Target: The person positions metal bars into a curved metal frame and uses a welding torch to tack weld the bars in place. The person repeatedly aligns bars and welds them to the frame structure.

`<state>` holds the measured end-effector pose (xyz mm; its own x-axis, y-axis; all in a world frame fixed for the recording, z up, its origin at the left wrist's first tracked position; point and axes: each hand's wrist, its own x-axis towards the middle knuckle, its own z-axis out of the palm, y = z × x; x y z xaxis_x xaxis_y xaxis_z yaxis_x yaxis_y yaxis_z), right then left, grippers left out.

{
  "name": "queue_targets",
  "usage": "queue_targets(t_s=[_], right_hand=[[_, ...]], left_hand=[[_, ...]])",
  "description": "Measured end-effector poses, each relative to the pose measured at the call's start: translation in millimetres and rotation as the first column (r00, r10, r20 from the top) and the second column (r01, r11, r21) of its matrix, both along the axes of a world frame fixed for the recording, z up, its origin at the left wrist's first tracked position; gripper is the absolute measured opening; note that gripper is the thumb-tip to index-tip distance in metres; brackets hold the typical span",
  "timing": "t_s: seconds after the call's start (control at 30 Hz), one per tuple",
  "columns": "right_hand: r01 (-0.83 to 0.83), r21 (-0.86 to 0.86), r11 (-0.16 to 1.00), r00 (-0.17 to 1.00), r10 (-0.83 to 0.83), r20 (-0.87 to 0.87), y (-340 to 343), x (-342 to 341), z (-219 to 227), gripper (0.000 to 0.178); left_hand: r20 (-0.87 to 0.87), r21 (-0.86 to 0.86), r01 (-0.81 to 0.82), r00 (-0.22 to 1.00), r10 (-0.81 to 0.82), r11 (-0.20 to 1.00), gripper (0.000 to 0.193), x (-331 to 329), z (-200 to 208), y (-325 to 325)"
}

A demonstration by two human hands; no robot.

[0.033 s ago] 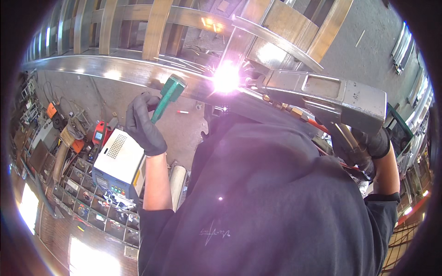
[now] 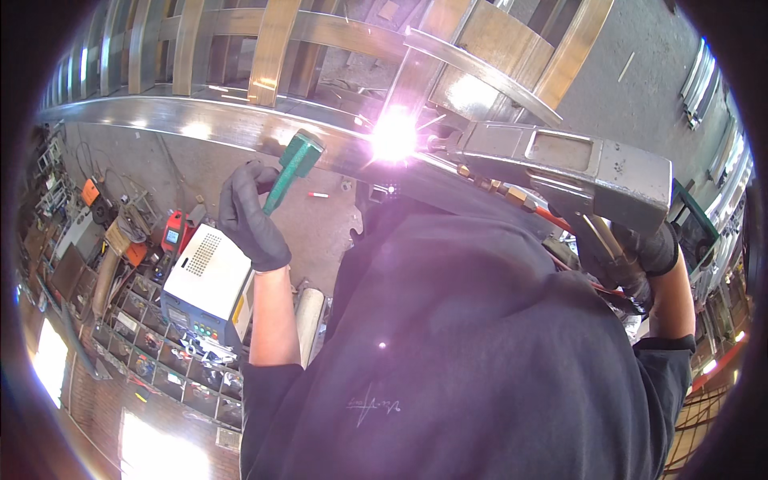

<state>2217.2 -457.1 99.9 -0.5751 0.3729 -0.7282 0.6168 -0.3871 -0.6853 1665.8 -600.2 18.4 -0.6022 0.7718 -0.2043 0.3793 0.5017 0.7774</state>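
Observation:
My right hand (image 2: 632,260), in a black glove, is wrapped round the grip of a grey welding gun (image 2: 560,156) and partly hidden below its body. At the gun's tip a white-violet glare (image 2: 394,136) throws sparks and hides the spot on the metal frame. The frame's near rail (image 2: 200,120) runs off to the left of the glare. On the left, my gloved left hand (image 2: 252,212) is closed round the handle of a green block-headed tool (image 2: 300,156), held up close to the rail. Its exact kind cannot be told.
Upright flat bars (image 2: 188,48) stand along the frame. Brass fittings (image 2: 504,192) and an orange hose run beside the gun. Below my left hand stand a white machine (image 2: 204,260), a pale roll (image 2: 309,312) and a sectioned parts tray (image 2: 168,380). Metal lengths (image 2: 700,84) lie far right.
The sparks have shifted, with several streaks now farther left along the rail. Both hands and what they hold stay in place.

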Motion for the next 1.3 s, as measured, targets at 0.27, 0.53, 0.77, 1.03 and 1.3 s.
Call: queue_targets(t_s=[0.27, 0.53, 0.77, 1.03, 1.3], right_hand=[[-0.036, 0.031, 0.999, 0.999, 0.036, 0.009, -1.5, -0.6, 0.2, 0.034], [-0.091, 0.116, 0.989, 0.996, 0.091, 0.000, 1.1, 0.3, 5.0, 0.032], [0.064, -0.097, 0.993, 0.998, -0.063, 0.009, -1.7, 1.9, 4.6, 0.035], [0.183, -0.190, 0.965, 0.983, -0.181, 0.027, -13.8, 12.2, -1.8, 0.049], [0.598, -0.525, 0.606, 0.593, -0.775, -0.219, -35.9, -48.4, 35.2, 0.105]], left_hand=[[-0.006, 0.039, -0.012, 1.000, 0.013, 0.999, 0.035, 2.3, 0.0, 2.6], [-0.023, 0.032, 0.027, 0.999, -0.027, 0.999, 0.034, -1.3, -3.0, -1.6], [0.025, 0.027, -0.008, 1.000, 0.007, 1.000, 0.036, 0.4, -0.4, 0.4], [0.120, 0.020, -0.084, 0.989, 0.081, 0.996, 0.035, 0.4, 0.5, 3.0], [0.239, 0.033, 0.028, 0.970, -0.035, 0.999, 0.019, -12.1, 2.0, -0.8]])
